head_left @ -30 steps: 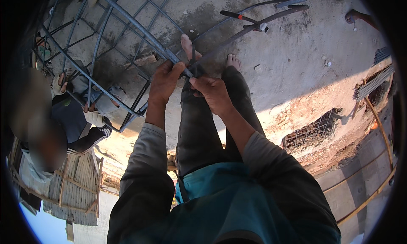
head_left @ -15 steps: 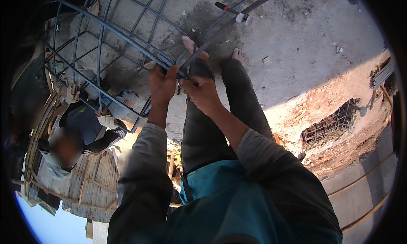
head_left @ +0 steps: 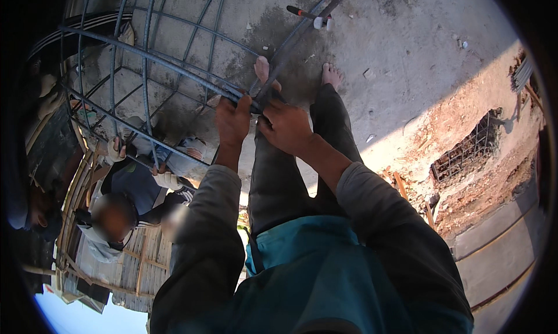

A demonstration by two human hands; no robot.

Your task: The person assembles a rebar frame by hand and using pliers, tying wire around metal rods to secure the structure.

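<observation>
A cage of ribbed steel rebar (head_left: pixel 133 49) spreads over the upper left, its long bars running in to my hands. My left hand (head_left: pixel 233 124) is closed round the bar ends, thumb on top. Right beside it, my right hand (head_left: pixel 289 126) has its fingers bent and closed at the same joint, where a thicker curved bar (head_left: pixel 286 55) comes down from the top. The fingertips partly hide what they grip there. Both hands are bare, held above my knees.
At left a co-worker's gloved hand (head_left: pixel 168 180) grips the cage's lower bar. Another person's hand (head_left: pixel 39 216) shows at the far left. A hammer-like tool (head_left: pixel 308 14) with black-and-orange handle lies on the concrete floor (head_left: pixel 401 61). At right, a broken hole (head_left: pixel 468 148) exposes steel mesh.
My right hand has turned, its fingers now curled down at the joint. My left hand keeps its hold. The view has shifted, so the co-worker appears further right.
</observation>
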